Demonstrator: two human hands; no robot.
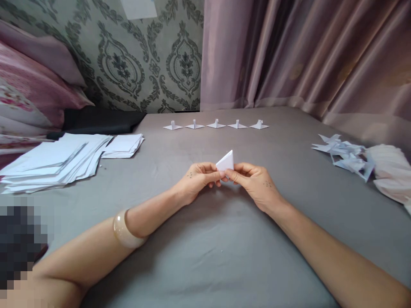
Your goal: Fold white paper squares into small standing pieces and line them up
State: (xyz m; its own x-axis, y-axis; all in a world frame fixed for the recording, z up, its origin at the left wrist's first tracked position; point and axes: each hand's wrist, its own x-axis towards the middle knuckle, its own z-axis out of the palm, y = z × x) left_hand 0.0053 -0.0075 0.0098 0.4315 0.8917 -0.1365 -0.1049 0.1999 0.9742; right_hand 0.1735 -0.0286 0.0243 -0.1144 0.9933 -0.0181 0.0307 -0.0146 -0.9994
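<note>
A small piece of folded white paper (226,161) is held up between my two hands, its pointed tip upward. My left hand (199,177) pinches its lower left side, thumb in front and fingers behind. On the lower right, my right hand (252,179) grips the same paper, with the thumb across its front. Both thumbs nearly meet at the bottom edge. The fingertips behind the paper are partly hidden. Beyond my hands, several folded paper figures (215,124) stand in a row on the grey cloth (205,256).
Stacks of large white sheets (54,162) and smaller white paper squares (123,145) lie at left. A black folded item (102,119) is behind them. To the right are a heap of folded paper shapes (348,154) and a pale cloth bundle (390,171). Curtains (289,51) hang behind.
</note>
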